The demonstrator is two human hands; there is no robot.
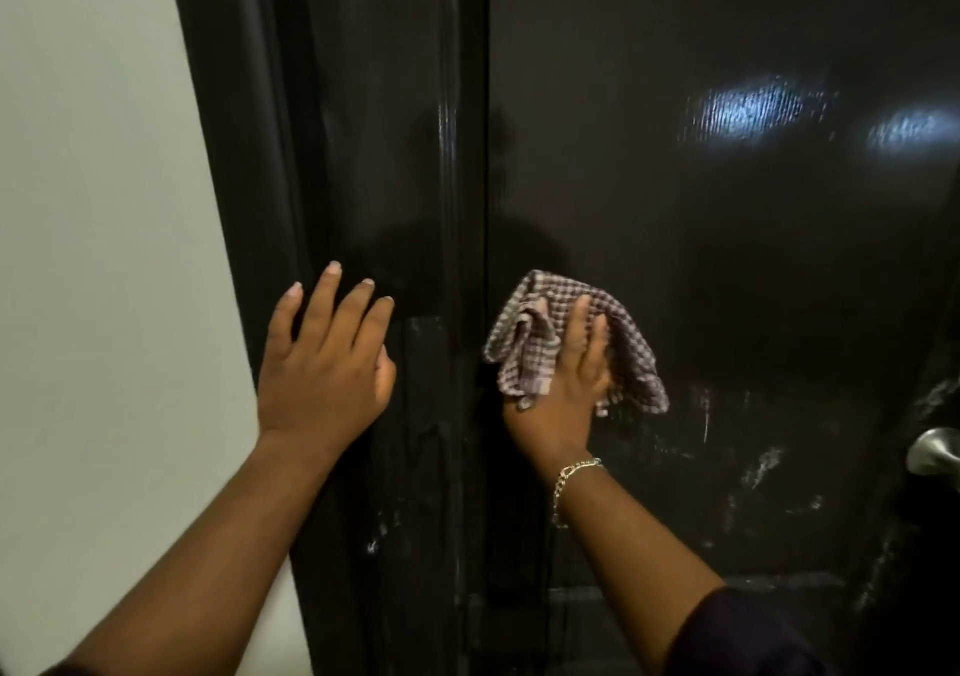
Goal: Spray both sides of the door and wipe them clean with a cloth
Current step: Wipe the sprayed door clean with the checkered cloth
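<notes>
My right hand (563, 379) presses the cloth (571, 337) flat against the door (727, 259); left hand (327, 358) spread, bracing. I'd sweep firmly toward four o'clock smears.

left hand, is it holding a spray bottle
No, the left hand lies open and flat on the door frame; only the right hand holds a cloth.

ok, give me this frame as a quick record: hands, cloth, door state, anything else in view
left hand: fingers spread, flat against the door frame
right hand: presses the cloth onto the door
cloth: checked, crumpled, near the door's left edge
door: dark, glossy, whitish streaks low down, right of the cloth
door handle: metal, at right edge of view
bracelet: on right wrist
wall: pale, left of frame
spray bottle: not in view
</notes>
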